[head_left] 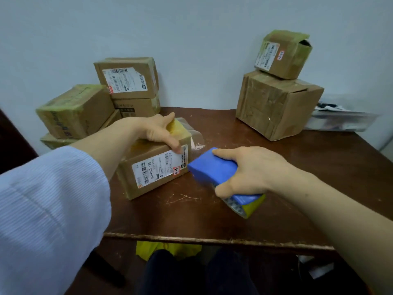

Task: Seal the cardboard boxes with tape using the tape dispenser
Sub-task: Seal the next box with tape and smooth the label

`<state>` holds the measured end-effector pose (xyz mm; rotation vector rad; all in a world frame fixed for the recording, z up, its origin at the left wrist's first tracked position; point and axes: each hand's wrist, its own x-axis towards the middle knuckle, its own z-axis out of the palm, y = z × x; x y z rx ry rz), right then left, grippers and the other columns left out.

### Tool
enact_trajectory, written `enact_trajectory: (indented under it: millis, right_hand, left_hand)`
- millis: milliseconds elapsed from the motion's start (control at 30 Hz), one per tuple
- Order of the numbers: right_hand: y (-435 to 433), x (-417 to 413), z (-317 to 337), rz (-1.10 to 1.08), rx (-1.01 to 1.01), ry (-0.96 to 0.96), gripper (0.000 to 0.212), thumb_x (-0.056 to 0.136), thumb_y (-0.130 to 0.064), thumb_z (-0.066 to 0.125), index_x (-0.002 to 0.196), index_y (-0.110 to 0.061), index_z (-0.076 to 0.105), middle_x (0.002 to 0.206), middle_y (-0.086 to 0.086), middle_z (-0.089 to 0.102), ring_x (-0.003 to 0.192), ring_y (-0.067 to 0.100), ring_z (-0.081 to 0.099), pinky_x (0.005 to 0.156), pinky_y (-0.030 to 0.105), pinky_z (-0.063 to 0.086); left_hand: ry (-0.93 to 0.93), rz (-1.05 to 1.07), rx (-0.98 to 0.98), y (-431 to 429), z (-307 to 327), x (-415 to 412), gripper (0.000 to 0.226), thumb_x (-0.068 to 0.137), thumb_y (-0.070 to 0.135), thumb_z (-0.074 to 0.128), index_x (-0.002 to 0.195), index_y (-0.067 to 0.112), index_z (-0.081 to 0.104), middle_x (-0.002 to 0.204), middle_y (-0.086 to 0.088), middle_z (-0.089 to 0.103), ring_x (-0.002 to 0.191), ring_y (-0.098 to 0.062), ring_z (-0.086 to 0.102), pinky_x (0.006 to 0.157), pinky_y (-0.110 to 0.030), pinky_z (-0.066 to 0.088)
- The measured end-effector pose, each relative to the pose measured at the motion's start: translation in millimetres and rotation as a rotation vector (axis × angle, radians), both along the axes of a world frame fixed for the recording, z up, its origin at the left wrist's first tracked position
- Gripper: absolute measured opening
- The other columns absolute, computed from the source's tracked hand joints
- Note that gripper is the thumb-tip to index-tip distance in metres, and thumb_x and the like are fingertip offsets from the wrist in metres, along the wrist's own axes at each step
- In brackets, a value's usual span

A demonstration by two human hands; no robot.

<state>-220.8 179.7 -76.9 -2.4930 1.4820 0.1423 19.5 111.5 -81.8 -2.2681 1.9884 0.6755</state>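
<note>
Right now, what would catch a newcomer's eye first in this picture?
The bright blue plastic tape dispenser stands out, gripped by the right hand at the middle of the dark brown wooden table. Just left of it, the left hand holds down a labelled brown cardboard box with yellowish tape on top.

Soft, cool, even light is falling from overhead, leaving only faint shadows on the surface [191, 216]. Wide-angle distortion is bending the edges; slight blur is softening the right hand [255, 169] and sleeve [49, 199].
</note>
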Motion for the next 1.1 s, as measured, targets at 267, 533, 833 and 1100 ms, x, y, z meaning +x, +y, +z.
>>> enact_trajectory:
  millis: [267,533,833,1100]
  right_hand:
    - [-24,53,23,0.012,0.044,0.134,0.064,0.060,-0.057,0.070,0.119,-0.034,0.060,0.103,-0.004,0.062,0.088,0.021,0.059,0.069,0.029,0.046]
    - [-38,91,35,0.103,0.348,0.301,0.023,0.087,-0.015,0.057,0.066,-0.009,0.049,0.063,0.005,0.044,0.029,0.009,0.041,0.028,0.008,0.024]
    - [-69,43,37,-0.114,-0.092,0.583,0.039,0.057,-0.049,0.078,0.069,-0.016,0.059,0.070,-0.003,0.056,0.074,0.022,0.059,0.072,0.031,0.050]
    - [-95,35,-70,-0.217,-0.272,0.268,0.067,0.097,-0.031,0.050,0.151,-0.020,0.011,0.129,0.020,0.037,0.114,0.035,0.046,0.075,0.037,0.038]
  left_hand:
    - [-0.150,0.015,-0.125,0,-11,-9,0.129,0.052,0.089,0.053,0.153,0.025,0.004,0.156,-0.010,0.021,0.142,-0.031,0.024,0.111,-0.047,0.019]
    - [-0.118,0.058,-0.227,1,-14,-14,0.099,0.073,0.067,0.061,0.149,0.018,0.021,0.144,-0.017,0.035,0.130,-0.036,0.038,0.103,-0.044,0.031]
    - [-0.129,0.061,-0.223,-2,-15,-13,0.103,0.069,0.072,0.062,0.148,0.020,0.023,0.142,-0.013,0.040,0.127,-0.033,0.041,0.099,-0.043,0.034]
    - [-0.122,0.080,-0.208,3,-13,-15,0.107,0.068,0.073,0.062,0.151,0.021,0.017,0.146,-0.013,0.035,0.132,-0.033,0.037,0.104,-0.044,0.031]
